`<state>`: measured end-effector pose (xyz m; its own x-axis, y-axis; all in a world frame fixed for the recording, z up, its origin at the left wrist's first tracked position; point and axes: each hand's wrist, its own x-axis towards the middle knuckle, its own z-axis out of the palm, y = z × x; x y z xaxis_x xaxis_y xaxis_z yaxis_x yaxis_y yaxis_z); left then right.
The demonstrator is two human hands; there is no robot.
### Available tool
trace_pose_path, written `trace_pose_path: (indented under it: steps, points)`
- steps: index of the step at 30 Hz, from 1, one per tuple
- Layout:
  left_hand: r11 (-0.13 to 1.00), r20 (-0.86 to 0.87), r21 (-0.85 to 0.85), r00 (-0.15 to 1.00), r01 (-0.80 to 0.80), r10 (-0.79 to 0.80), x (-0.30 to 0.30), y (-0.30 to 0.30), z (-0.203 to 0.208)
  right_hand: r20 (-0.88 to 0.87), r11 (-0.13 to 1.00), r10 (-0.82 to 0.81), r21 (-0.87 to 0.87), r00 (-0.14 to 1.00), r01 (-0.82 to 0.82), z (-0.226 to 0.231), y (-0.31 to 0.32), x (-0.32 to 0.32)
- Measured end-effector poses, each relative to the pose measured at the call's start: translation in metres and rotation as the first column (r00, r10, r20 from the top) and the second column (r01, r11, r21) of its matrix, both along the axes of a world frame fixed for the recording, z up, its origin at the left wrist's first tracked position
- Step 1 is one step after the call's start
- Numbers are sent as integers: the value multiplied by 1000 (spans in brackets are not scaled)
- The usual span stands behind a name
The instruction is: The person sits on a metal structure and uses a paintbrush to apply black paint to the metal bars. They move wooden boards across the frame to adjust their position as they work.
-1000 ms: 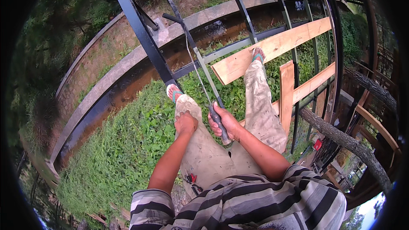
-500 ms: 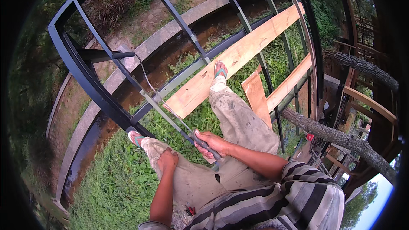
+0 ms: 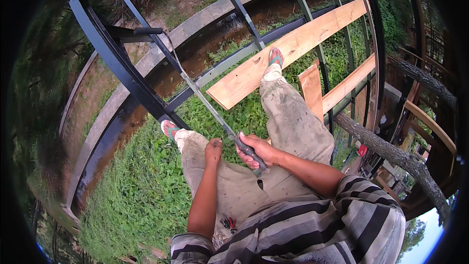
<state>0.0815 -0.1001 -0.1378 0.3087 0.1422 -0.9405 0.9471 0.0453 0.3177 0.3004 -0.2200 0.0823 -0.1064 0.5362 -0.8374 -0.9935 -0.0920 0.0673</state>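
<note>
While the right hand (image 3: 260, 149) holds the roller's handle (image 3: 241, 143), its fingers wrapped around and its thumb along the top, the left hand (image 3: 213, 151) rests by the left knee with its fingers curled under; whether it holds anything I cannot tell. The roller (image 3: 148, 31) is at the far end of its thin wire arm, up and to the left, and seems to lie across a bar (image 3: 128, 1) of the metal frame; contact itself is too small to be sure of. Around and beyond the roller the bar is dark; nearer the hand it shows grey-green, with the wire arm running along it.

The left foot (image 3: 169, 129) is at the frame's dark edge beam (image 3: 122, 71), and the right foot (image 3: 276, 57) stands on a long board (image 3: 342, 22) laid across the bars. A short board (image 3: 310, 88) is just beside the right leg, with greenery (image 3: 137, 190) below the frame.

The step in hand looks like one-handed rolling at full reach, whether mid-stroke or paused I cannot say. From this stance, I judge that any further stroke calls for a firm wrist, light pressure and the roller lined up with the narrow bar, with both feet steady over the gaps.
</note>
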Motion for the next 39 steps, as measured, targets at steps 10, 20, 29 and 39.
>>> trace_pose_path:
  steps: [10,20,29,39]
  points:
    - [948,193,38,933,-316,303,9,91,-3,60,987,-90,139,994,80,30,136,-107]
    - [968,147,-140,962,-210,230,47,61,-31,125,952,-200,259,972,162,-3,64,-92]
    - [885,-226,-81,874,-458,431,81,-45,-255,378,953,-287,22,880,301,-98,-103,-36]
    - [637,-4,-197,651,-745,759,101,-103,-298,330,885,-320,-231,888,404,-143,-165,-28]
